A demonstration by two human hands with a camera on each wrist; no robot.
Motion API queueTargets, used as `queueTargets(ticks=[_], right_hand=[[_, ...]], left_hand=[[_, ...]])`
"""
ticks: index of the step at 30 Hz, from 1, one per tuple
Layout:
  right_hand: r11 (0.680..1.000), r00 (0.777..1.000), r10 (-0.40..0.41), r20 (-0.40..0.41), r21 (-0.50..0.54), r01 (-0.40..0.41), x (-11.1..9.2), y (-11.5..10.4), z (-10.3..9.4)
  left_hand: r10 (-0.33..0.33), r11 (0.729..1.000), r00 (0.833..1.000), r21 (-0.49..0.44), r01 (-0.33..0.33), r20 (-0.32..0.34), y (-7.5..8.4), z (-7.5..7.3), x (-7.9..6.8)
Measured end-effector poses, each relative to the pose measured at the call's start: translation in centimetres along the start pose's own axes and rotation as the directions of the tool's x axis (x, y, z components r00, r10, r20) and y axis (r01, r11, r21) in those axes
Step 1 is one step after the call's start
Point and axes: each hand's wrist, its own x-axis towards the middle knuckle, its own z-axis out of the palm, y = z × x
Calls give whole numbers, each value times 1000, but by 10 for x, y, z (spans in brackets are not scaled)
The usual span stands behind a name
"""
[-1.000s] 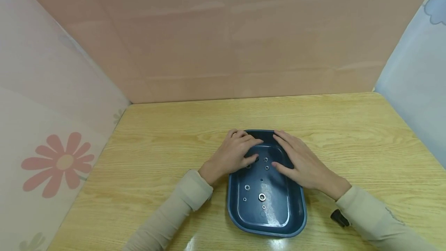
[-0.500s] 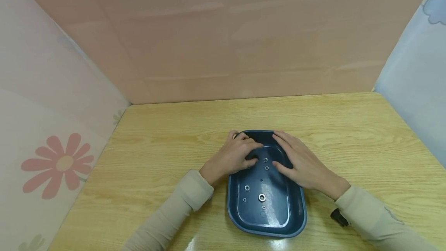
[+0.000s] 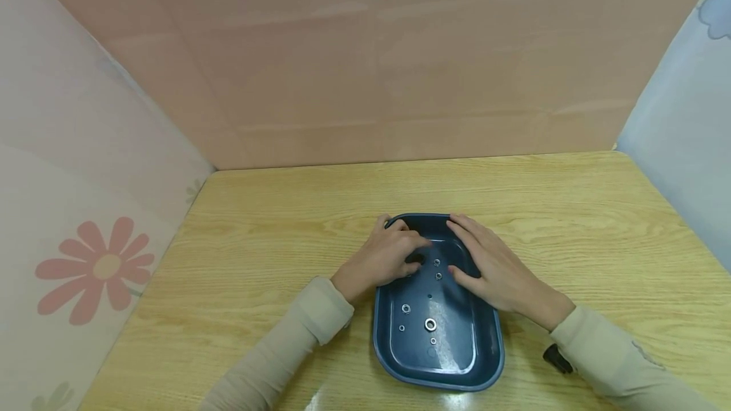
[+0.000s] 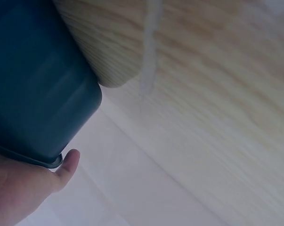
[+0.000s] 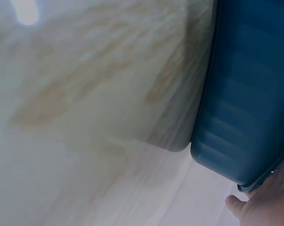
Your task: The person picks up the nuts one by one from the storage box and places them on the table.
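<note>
A dark blue tray [image 3: 377,335] lies on the table, its outer wall [image 4: 43,89] filling the left of the left wrist view. My left hand [image 3: 384,259] rests over its far left rim. Index finger and thumb reach inside, apart from each other, and other fingers bend at the rim. My right hand [image 3: 495,269] lies over the right rim, fingers nearly straight and thumb pointing inward. On the tray floor are several metal nuts of different sizes: a large nut [image 3: 426,325] near the front, a medium nut [image 3: 402,309], and small ones between the hands.
The wood-grain table [image 3: 274,233] extends around the tray. A pinkish-brown panel [image 3: 365,81] stands behind it, with a flower-patterned wall [image 3: 85,208] at left and a pale blue wall [image 3: 685,119] at right. A black object [image 3: 558,359] shows under the right sleeve.
My left hand's fingers have bent further inward at the tray's far left corner, baring more of the rim. The right hand, tray and visible nuts stay almost in place.
</note>
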Motion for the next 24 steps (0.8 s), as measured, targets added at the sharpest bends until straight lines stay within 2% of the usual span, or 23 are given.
queueTargets(ticks=[12,24], right_hand=[[1000,1000,0,-1,8,0,-3,-2,0],[1000,1000,0,-4,16,0,-4,-2,-4]], left_hand=[[-14,997,998,79,9,62,4,0,3],[-16,992,999,126,10,43,8,-1,7]])
